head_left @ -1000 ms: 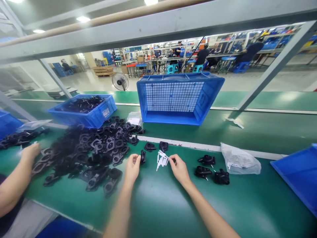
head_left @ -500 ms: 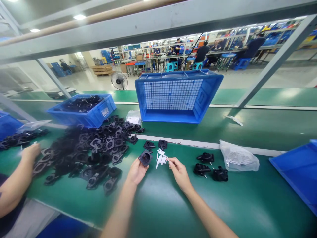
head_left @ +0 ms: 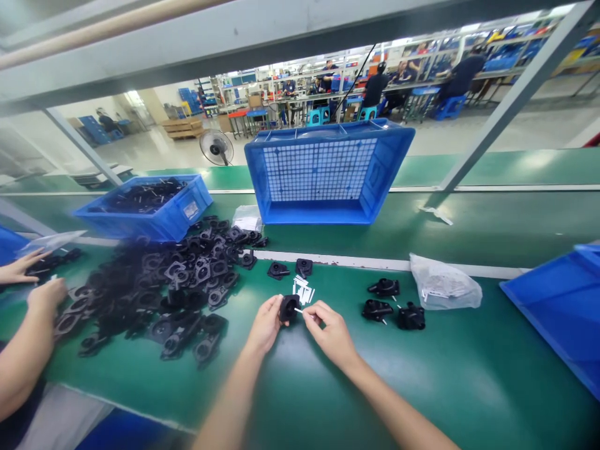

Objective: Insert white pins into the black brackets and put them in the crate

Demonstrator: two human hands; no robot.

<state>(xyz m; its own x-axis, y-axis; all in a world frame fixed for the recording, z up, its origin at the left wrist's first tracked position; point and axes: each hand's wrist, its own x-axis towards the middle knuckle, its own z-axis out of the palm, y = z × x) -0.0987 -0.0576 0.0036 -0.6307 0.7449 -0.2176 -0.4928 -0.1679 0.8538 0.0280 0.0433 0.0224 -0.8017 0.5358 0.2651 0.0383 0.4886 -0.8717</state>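
My left hand is closed on a black plastic housing, turned so its round opening faces right. Between thumb and fingertips, my right hand pinches a thin white pin, whose tip is at the housing's opening. Whether the tip is inside the hole, I cannot tell. Just beyond my hands lies a small pile of white pins. Two black housings rest behind that pile. To the right sit several black housings with white pins sticking out.
A large heap of black housings spreads to the left, before a filled blue bin. A tilted blue crate stands behind. At right are a plastic bag of white pins and another blue bin. A co-worker's hands are far left.
My right hand has brought the white pin from beside the pile to the housing. My left hand has turned the housing toward it. A second co-worker's hand shows at far left.
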